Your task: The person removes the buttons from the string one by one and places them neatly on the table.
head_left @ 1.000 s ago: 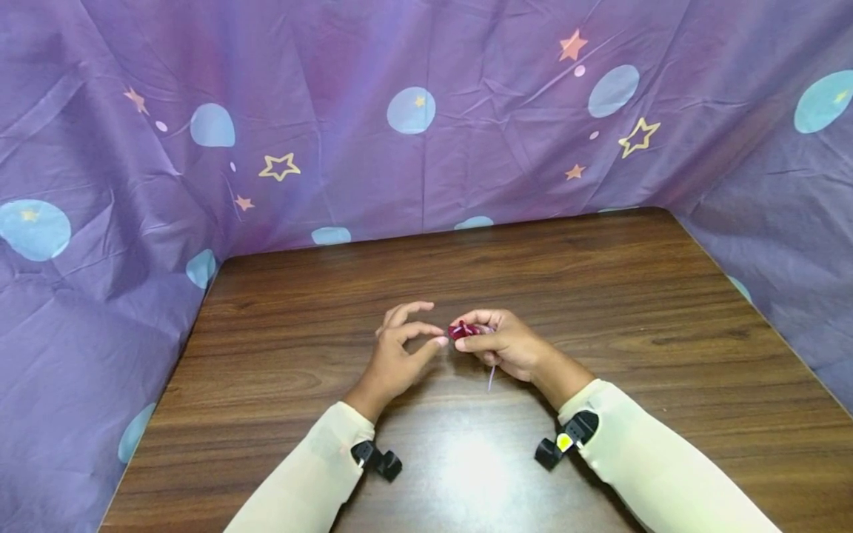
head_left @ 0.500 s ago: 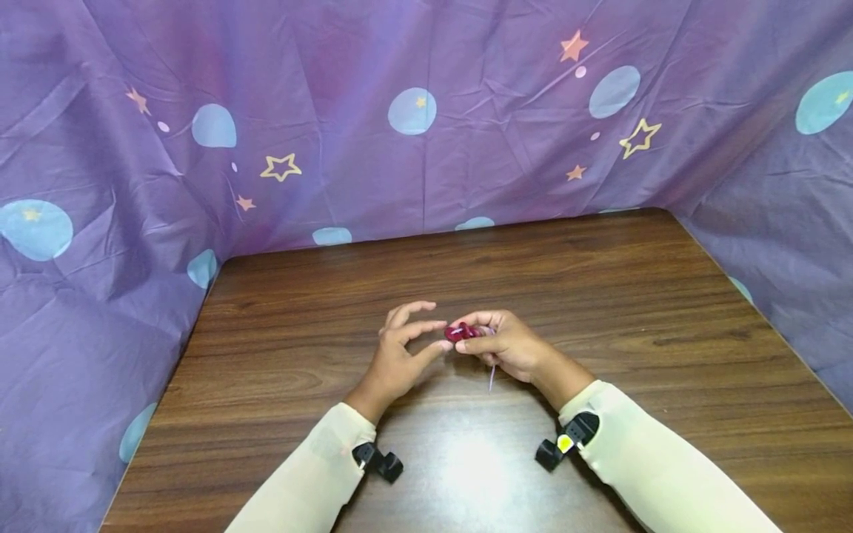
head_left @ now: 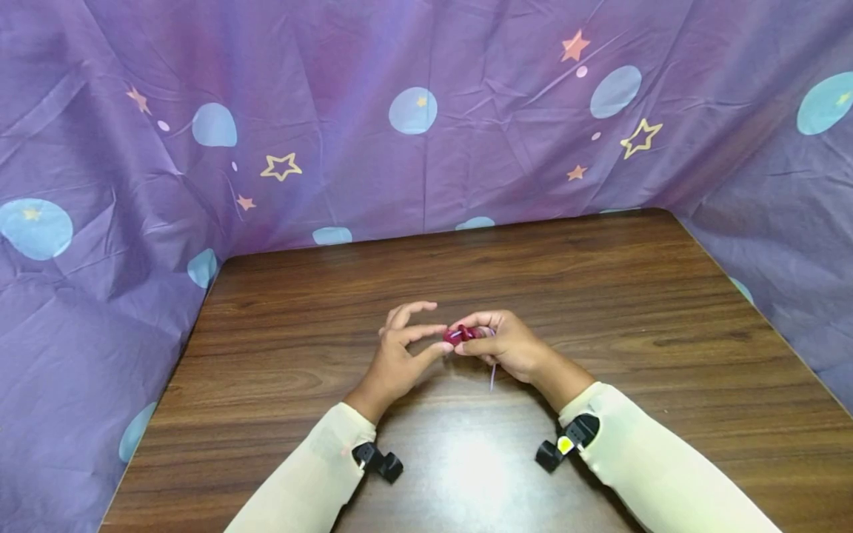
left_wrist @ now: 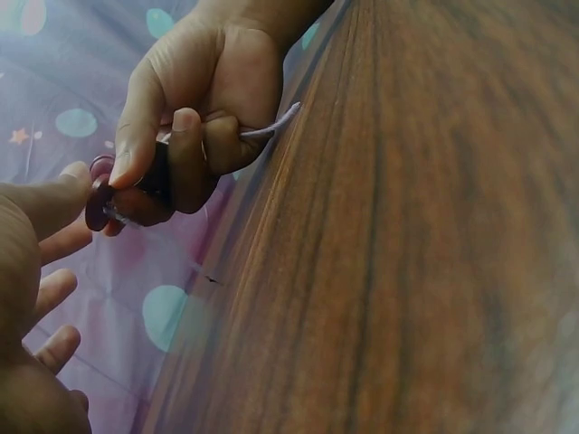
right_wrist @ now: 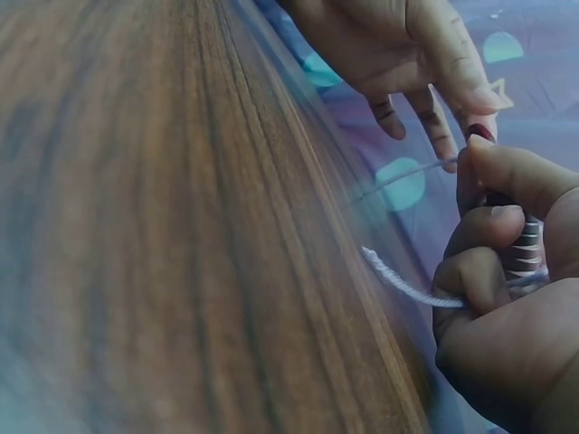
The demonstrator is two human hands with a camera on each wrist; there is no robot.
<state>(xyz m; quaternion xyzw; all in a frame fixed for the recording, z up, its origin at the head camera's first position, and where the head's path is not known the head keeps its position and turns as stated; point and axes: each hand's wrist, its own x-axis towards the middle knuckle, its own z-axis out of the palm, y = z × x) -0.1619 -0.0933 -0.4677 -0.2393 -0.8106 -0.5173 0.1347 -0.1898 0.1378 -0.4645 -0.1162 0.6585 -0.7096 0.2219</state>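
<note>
Small dark red rounded discs (head_left: 454,337), much like buttons, sit between both hands above the table. My left hand (head_left: 402,357) pinches their left edge with thumb and index fingertip, while its other fingers stand spread. Thumb and index of my right hand (head_left: 512,346) grip the discs from the right. A lavender cord (right_wrist: 407,287) passes through the right hand's curled fingers, its loose end sticking out below. Within that hand a dark and pale striped stack (right_wrist: 525,246) shows, mostly hidden by fingers. A thin strand (right_wrist: 407,177) also trails near the fingertips in the right wrist view.
The brown wood-grain table (head_left: 320,296) spreads beneath the hands, with a bright glare near its front. A purple curtain (head_left: 360,178) printed with stars and planets hangs behind it and at both sides. Black wrist cameras (head_left: 378,461) sit on both pale sleeves.
My left hand has edged right, and its thumb and index fingertip now meet the red discs. The discs have turned slightly in the grip. My right hand stays nearly in place.
</note>
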